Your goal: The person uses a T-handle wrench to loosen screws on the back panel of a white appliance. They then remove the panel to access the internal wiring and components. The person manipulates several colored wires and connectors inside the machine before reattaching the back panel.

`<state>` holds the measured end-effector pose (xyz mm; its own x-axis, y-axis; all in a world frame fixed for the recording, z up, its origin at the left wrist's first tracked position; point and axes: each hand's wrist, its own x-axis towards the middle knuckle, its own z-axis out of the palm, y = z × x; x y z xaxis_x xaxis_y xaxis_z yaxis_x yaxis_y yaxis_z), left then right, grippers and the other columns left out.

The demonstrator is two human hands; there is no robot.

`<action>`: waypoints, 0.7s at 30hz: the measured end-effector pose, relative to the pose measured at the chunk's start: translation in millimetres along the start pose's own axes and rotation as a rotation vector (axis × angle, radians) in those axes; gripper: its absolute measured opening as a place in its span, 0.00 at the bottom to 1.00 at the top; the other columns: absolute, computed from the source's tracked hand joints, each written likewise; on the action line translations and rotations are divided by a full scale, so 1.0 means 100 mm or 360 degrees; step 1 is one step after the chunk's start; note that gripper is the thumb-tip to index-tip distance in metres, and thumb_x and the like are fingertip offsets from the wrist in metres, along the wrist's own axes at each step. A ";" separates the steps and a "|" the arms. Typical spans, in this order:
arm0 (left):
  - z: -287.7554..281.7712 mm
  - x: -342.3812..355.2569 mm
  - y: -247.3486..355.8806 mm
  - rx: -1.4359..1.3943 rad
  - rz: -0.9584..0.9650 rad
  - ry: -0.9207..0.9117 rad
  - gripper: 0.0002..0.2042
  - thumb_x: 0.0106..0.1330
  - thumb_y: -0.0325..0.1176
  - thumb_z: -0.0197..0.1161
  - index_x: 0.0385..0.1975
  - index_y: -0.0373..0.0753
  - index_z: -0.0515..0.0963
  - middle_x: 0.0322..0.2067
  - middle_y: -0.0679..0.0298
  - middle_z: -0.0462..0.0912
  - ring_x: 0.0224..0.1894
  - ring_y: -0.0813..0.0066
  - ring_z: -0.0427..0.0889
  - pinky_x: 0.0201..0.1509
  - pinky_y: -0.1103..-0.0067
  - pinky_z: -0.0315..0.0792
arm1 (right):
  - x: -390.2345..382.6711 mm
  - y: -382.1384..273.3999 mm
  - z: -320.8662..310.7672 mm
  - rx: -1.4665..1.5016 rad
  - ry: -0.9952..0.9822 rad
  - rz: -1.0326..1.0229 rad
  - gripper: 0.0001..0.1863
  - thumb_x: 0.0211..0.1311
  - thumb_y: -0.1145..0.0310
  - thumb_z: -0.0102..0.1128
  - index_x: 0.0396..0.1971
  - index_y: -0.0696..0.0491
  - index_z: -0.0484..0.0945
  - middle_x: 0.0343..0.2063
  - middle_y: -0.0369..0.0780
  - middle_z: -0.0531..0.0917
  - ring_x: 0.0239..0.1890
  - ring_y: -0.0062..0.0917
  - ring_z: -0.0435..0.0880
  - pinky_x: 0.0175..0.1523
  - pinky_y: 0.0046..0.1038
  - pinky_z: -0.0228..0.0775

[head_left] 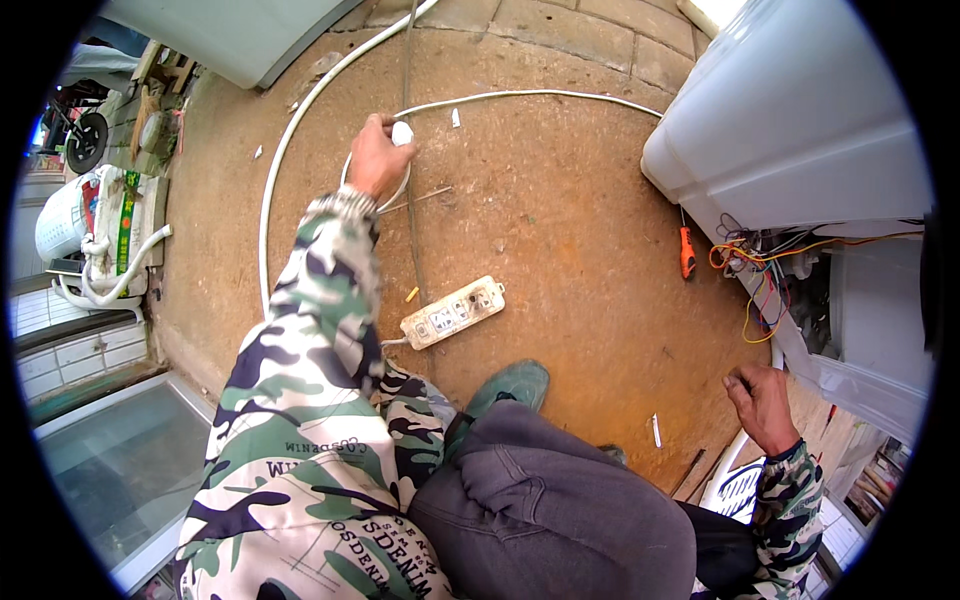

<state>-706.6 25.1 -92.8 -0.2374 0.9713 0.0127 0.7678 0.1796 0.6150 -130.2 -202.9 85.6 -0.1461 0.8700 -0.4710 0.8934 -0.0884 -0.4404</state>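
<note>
My left hand [379, 160] reaches forward over the floor, its fingers closed on a white plug [402, 134]. A thin white cord [530, 94] loops below that hand and also runs right toward the white appliance [790, 120]. Closer to me, a dirty off-white power strip [455, 313] lies on the ground, apart from both hands. My right hand [762, 408] is low at the right, fingers curled in, with nothing visible in them. Beyond it, an orange-handled screwdriver [687, 253] lies beside the appliance's exposed coloured wires [760, 265].
A thick white hose [279, 165] curves along the left side. A dark cable [408, 60] crosses the brown floor [580, 210]. My green shoe [515, 384] is near the strip. A glass-topped cabinet [125, 470] stands at left; another pale appliance [230, 35] stands at the back.
</note>
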 end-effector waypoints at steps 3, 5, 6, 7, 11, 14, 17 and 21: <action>-0.46 -0.80 0.36 -0.0222 0.0142 -0.0315 0.21 0.60 0.29 0.75 0.53 0.31 0.80 0.44 0.54 0.87 0.44 0.69 0.87 0.47 0.71 0.82 | 0.02 -0.02 0.00 0.0016 0.0002 -0.0061 0.10 0.62 0.72 0.61 0.27 0.64 0.78 0.23 0.54 0.77 0.28 0.50 0.78 0.34 0.43 0.66; -0.62 -1.37 0.33 -0.0079 0.0341 -0.0482 0.21 0.62 0.30 0.73 0.55 0.35 0.81 0.42 0.54 0.87 0.43 0.65 0.88 0.45 0.70 0.82 | 0.05 -0.04 0.04 -0.0004 0.0045 -0.0117 0.11 0.62 0.70 0.61 0.26 0.64 0.78 0.21 0.52 0.77 0.25 0.46 0.78 0.32 0.40 0.66; -0.69 -1.62 0.33 0.0010 0.0393 -0.0639 0.21 0.62 0.31 0.72 0.56 0.39 0.81 0.41 0.53 0.86 0.42 0.61 0.88 0.44 0.68 0.82 | 0.10 -0.04 0.04 -0.0008 0.0066 -0.0149 0.12 0.62 0.69 0.61 0.25 0.64 0.78 0.19 0.51 0.76 0.24 0.43 0.78 0.31 0.39 0.66; -0.75 -1.87 0.35 0.0117 0.0453 -0.0662 0.20 0.62 0.30 0.71 0.55 0.40 0.82 0.41 0.53 0.85 0.40 0.60 0.87 0.42 0.68 0.81 | 0.12 -0.05 0.04 0.0004 0.0027 -0.0137 0.11 0.62 0.70 0.61 0.26 0.64 0.78 0.21 0.52 0.77 0.25 0.45 0.78 0.32 0.39 0.66; -0.88 -2.52 0.33 0.0409 0.0325 -0.0510 0.15 0.62 0.25 0.70 0.50 0.37 0.82 0.40 0.53 0.84 0.35 0.63 0.87 0.39 0.72 0.81 | 0.15 -0.11 0.02 0.0056 -0.0040 -0.0109 0.09 0.63 0.73 0.60 0.27 0.65 0.77 0.23 0.53 0.77 0.28 0.47 0.78 0.34 0.40 0.67; -0.90 -2.65 0.32 0.0113 -0.0136 -0.0585 0.13 0.63 0.23 0.69 0.48 0.35 0.82 0.38 0.54 0.82 0.35 0.62 0.87 0.38 0.72 0.81 | 0.12 -0.08 0.02 0.0056 -0.0036 -0.0116 0.09 0.62 0.73 0.61 0.28 0.64 0.77 0.23 0.52 0.77 0.28 0.46 0.78 0.34 0.39 0.67; -0.84 -2.65 0.30 0.0017 0.0106 -0.0656 0.13 0.63 0.24 0.68 0.48 0.33 0.81 0.37 0.53 0.81 0.37 0.60 0.87 0.37 0.72 0.81 | 0.10 -0.03 0.04 0.0061 -0.0052 -0.0124 0.09 0.61 0.73 0.61 0.28 0.64 0.77 0.23 0.52 0.77 0.28 0.46 0.78 0.34 0.39 0.68; -0.68 -2.58 0.24 0.0122 0.0341 -0.0751 0.14 0.64 0.26 0.68 0.49 0.33 0.80 0.42 0.50 0.83 0.40 0.52 0.86 0.44 0.68 0.81 | 0.07 0.03 0.06 0.0077 -0.0043 -0.0144 0.09 0.61 0.73 0.60 0.27 0.65 0.76 0.23 0.52 0.77 0.28 0.46 0.78 0.35 0.39 0.67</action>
<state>-667.9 -231.9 -27.6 0.2105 0.9488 -0.2355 0.8151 -0.0374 0.5781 -130.9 -200.5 76.3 -0.2373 0.8620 -0.4479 0.8546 -0.0340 -0.5182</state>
